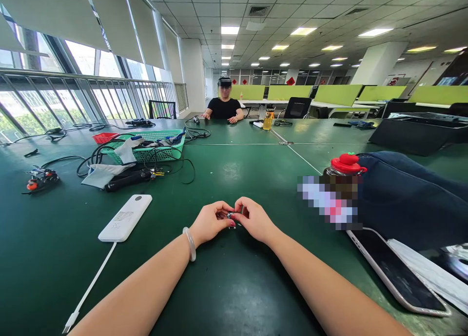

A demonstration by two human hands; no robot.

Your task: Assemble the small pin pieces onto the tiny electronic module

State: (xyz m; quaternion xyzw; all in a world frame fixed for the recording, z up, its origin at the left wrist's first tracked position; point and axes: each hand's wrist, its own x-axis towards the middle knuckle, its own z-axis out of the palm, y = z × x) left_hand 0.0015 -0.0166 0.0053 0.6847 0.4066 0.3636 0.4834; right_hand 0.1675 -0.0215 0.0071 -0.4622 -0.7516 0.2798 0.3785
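My left hand (pixel 212 222), with a pale bangle (pixel 189 244) round the wrist, is closed over the green table. Its thumb and fingers grip a small shiny silver and dark piece (pixel 229 215), whose kind is too small to make out. From the other side, my right hand (pixel 253 220) pinches at the same piece with thumb and forefinger, so the fingertips of both hands nearly meet. Just under the left thumb shows a tiny pale, dark-edged bit (pixel 232 227); whether it is held or lies on the table I cannot tell. Fingers hide most of the piece.
A white power bank (pixel 126 219) with its cable lies left. Behind it are a green basket (pixel 157 153) of cables and a red tray (pixel 105 138). A phone (pixel 398 267), red-lidded jar (pixel 344 166) and dark bag (pixel 409 199) are right. A person (pixel 224 108) sits opposite.
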